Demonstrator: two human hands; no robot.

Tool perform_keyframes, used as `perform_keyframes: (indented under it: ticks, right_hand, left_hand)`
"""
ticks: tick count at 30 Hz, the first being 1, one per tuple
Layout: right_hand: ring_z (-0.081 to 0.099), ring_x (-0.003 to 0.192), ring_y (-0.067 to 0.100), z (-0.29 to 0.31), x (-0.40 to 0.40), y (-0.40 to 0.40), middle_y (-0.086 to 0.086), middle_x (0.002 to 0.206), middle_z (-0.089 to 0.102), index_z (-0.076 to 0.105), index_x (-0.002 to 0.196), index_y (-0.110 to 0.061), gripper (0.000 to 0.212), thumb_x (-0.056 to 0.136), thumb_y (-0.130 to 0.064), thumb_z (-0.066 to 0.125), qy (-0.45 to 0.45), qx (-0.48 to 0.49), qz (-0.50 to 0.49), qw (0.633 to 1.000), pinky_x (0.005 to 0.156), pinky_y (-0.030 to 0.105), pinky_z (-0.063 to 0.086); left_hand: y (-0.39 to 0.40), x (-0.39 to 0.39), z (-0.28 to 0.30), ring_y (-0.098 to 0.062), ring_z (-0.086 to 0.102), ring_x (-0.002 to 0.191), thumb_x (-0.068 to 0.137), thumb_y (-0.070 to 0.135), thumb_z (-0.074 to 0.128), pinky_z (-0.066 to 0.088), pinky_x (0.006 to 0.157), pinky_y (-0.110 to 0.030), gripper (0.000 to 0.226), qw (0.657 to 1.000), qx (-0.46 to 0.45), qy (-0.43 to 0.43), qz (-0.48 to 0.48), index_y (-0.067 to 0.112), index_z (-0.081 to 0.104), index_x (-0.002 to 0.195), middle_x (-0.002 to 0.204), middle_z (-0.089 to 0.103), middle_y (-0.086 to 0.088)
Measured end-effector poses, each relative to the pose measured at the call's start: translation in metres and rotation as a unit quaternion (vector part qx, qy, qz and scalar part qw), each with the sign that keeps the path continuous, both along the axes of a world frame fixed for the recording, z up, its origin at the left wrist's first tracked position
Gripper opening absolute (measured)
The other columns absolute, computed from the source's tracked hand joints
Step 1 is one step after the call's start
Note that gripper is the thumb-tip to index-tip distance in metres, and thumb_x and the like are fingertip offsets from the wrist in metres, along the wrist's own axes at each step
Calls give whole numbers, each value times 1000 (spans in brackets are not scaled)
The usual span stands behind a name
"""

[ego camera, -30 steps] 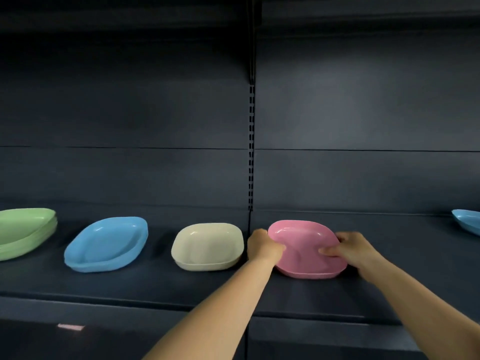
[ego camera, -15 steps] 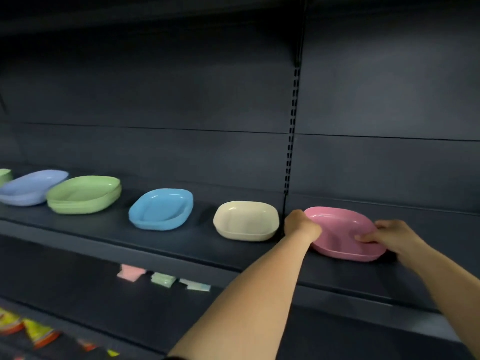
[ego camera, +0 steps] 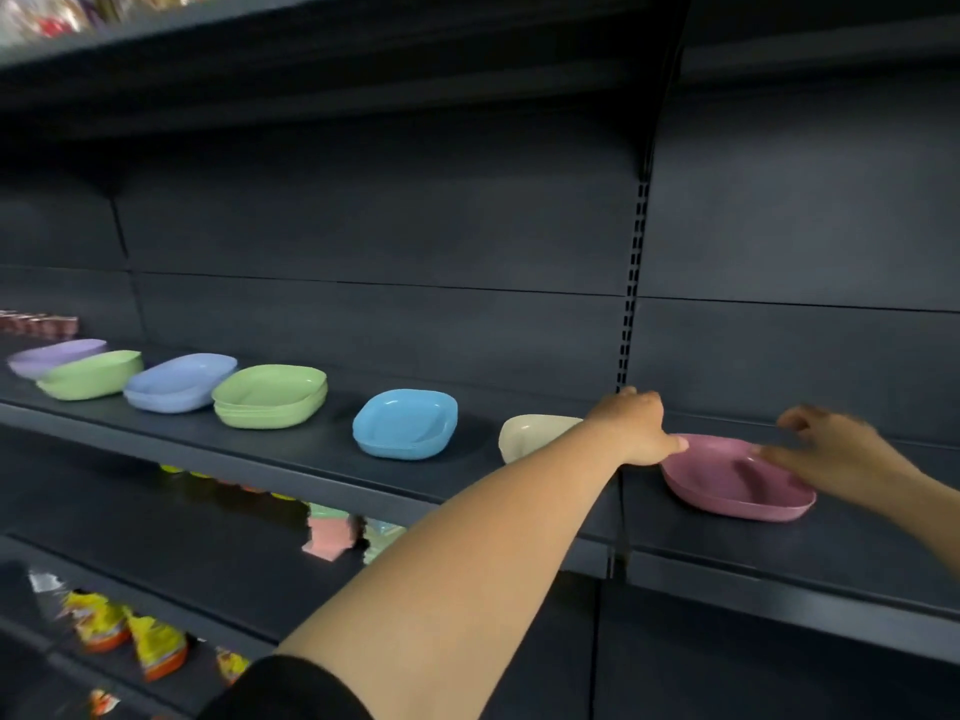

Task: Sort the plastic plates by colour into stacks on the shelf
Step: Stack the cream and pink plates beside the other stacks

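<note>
A pink plate (ego camera: 737,475) lies flat on the dark shelf (ego camera: 311,475) at the right. My left hand (ego camera: 636,426) is at its left rim, fingers curled, thumb laid on the rim. My right hand (ego camera: 826,449) is blurred over the right rim, fingers spread, one fingertip touching the plate. To the left stand a cream plate (ego camera: 535,433), partly hidden by my forearm, a blue stack (ego camera: 405,423), a green stack (ego camera: 270,394), a periwinkle stack (ego camera: 179,381), another green plate (ego camera: 91,374) and a lilac plate (ego camera: 54,356).
A slotted upright post (ego camera: 631,304) splits the shelf's back panel just behind my left hand. Lower shelves hold pastel packets (ego camera: 332,537) and yellow snack bags (ego camera: 156,646). Another shelf board overhangs above.
My right hand has loosened from the pink plate's rim and spread its fingers. The view has swung left, bringing more plates at the far left into sight.
</note>
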State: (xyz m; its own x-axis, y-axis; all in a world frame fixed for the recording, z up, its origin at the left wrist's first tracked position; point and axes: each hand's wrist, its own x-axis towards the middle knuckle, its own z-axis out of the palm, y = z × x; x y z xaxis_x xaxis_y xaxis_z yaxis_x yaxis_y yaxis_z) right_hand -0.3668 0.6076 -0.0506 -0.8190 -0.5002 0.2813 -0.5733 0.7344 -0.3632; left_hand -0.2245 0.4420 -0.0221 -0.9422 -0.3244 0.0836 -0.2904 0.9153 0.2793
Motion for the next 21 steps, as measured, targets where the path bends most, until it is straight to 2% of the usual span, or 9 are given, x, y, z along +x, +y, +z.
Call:
perform_keyframes:
  ticks: [3,6,11,21]
  right_hand:
    - [50,119,31,5,14,8,9,127,58,56,123,-14,62,77,-54,65,52,96,19,994,101,40,40]
    - [41,126,31,11,36,19,6,136,49,50,130,-20,72,74,-65,60,64,129,20,989,102,46,40]
    - [32,133,29,18,69,47,5,143,40,42,136,-25,73,78,-64,58,88,160,0,983,105,46,34]
    - [32,133,28,29,70,144,5,140,40,39,138,-25,72,80,-62,58,88,176,-52,979,105,44,33]
  left_hand:
    - [-3,19,1,-33,31,134,92,48,50,35,107,-42,67,995,-94,-20,-4,9,32,144,147,32,-14]
    - [-4,38,-2,-33,31,134,92,46,50,31,106,-43,65,990,-140,-17,-2,10,32,143,146,33,-14]
    - [10,56,-11,-32,31,132,92,45,50,31,105,-42,63,989,-146,-30,-5,11,32,142,144,35,-13]
    - [89,25,-12,-31,32,132,91,49,49,30,105,-42,65,988,-142,-11,-53,14,30,143,144,35,-11]
